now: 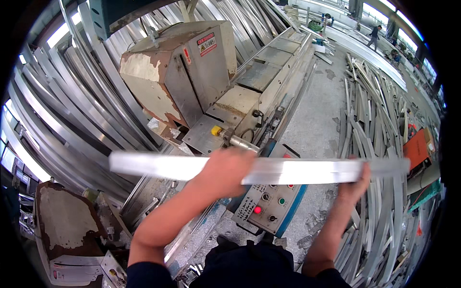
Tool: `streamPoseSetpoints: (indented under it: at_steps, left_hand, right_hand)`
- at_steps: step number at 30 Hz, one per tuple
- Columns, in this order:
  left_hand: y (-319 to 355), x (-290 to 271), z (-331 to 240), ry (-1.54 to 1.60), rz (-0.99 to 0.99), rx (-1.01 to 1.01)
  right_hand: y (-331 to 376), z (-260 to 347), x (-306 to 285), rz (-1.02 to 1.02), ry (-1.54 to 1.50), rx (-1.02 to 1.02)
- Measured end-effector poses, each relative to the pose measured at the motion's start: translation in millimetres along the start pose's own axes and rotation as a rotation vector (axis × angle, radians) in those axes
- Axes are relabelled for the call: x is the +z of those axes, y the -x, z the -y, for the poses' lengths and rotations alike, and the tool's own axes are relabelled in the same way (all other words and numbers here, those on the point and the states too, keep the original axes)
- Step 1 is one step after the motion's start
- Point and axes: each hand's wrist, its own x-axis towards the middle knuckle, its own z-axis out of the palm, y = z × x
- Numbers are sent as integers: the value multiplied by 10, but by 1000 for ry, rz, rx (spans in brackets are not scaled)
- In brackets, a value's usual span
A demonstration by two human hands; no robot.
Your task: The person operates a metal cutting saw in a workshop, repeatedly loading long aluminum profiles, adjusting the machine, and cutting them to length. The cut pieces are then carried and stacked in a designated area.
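A long, shiny aluminium profile (302, 171) lies crosswise in front of me, its ends smeared by motion. My left hand (228, 170) is wrapped over it left of the middle. Toward its right end, my right hand (356, 185) grips it from below and behind, with the fingers partly hidden. Beneath the profile is a control panel (269, 209) with red and green buttons, black knobs and a blue edge; the profile covers its upper part. Just beyond my left hand is a metal cylinder with a yellow cap (217, 130) on the saw machine.
A saw machine with a worn cream and steel housing (192, 72) stands ahead left, its long bed (269, 67) running away. Another worn machine head (67, 221) is at lower left. Profiles lean at left; a heap of offcuts (370, 110) lies right. A person (374, 36) walks far off.
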Motion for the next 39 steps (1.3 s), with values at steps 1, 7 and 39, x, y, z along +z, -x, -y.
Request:
streamPoseSetpoints:
  at_steps: [1,7,39]
  left_hand:
    - [319,-87,80,7,-22,-92]
    - [2620,-194,490,-208,130,-830]
    - [4712,616,1897,100,172,-1161]
  right_hand:
    - [60,-299,159,55,-74,91]
    - [1624,-2130,1522,272,-117,784]
    - [3676,-4362,2018,322,52,956]
